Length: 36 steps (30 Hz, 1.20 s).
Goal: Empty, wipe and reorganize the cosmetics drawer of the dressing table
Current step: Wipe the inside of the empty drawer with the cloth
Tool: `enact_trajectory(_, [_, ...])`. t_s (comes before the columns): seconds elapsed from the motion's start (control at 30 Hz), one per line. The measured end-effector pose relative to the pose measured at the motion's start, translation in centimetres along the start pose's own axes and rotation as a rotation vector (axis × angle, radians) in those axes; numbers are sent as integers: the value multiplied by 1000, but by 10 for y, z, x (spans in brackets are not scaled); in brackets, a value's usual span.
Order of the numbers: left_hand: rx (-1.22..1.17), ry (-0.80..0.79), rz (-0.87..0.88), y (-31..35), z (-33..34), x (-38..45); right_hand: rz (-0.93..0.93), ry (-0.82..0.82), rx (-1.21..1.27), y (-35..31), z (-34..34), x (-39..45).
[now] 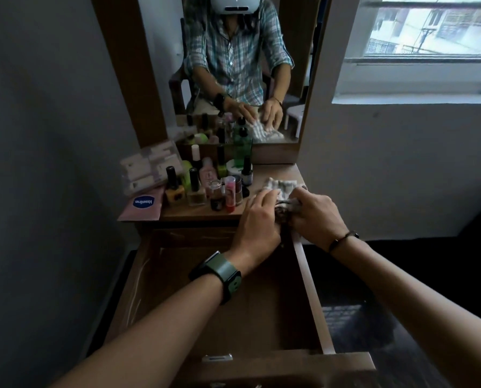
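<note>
Here the drawer is pulled fully out toward the person and shows only its bare wooden floor, so emptying looks finished; that leaves the worktop above it as the holding place. The cosmetics — nail-polish bottles, a tall green bottle, small jars and tubes — stand packed upright on the worktop's left half, back to its rear edge under the mirror, probably to keep the right half free for the cloth. A pink Vaseline pack hangs over the front-left corner, and a pale compartment box leans off the left edge, apparently because no room is left on top.

The checked cloth lies at the worktop's front-right edge, just above the drawer's right rear corner. Both hands work it there: the left hand presses down with fingers spread flat, its grip loose and open, while the right hand is curled shut around a bunch of the fabric — I judge this is folding or gathering it for wiping.

The cloth's near part is hidden under the hands, and a dark patch between them cannot be identified. The bottle labels are too small to read, and the drawer's front is cut off at the bottom.
</note>
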State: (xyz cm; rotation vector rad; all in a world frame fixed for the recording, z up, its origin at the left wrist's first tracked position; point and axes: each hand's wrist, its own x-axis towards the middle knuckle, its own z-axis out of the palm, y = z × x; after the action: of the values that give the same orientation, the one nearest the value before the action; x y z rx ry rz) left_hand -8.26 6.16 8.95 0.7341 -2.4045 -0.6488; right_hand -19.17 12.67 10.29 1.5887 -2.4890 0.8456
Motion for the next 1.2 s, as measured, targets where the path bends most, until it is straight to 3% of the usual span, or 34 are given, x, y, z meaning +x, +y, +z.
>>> enact_trajectory(0.13, [-164, 48, 26, 10, -28, -35, 64, -14, 448, -15, -22, -47])
enact_trajectory(0.2, [-256, 102, -27, 13, -43, -62, 19, -82, 551, -25, -27, -72])
enact_trajectory(0.3, [-406, 129, -267, 7, -55, -101, -94, -243, 410, -46, -19, -104])
enact_trajectory(0.4, [-566, 0, -415, 0, -63, -129, -206, -183, 276, -59, -3, -121])
enact_trajectory(0.47, [-480, -96, -444, -9, -69, -139, -179, -168, 259, -63, 7, -124])
enact_trajectory(0.6, [-80, -83, -549, -42, -92, -149, 88, -24, 190, -46, 42, -97])
enact_trajectory(0.77, [170, -93, -658, -78, -110, -141, 439, -59, 65, -31, 80, -48])
enact_trajectory(0.93, [228, -172, -782, -117, -108, -112, 896, 237, 328, -60, 100, -38])
enact_trajectory(1.07, [241, -233, -772, -131, -97, -106, 1322, 438, 608, -80, 115, -30])
enact_trajectory(1.2, [282, -213, -725, -139, -93, -108, 1372, 548, 745, -80, 129, -7])
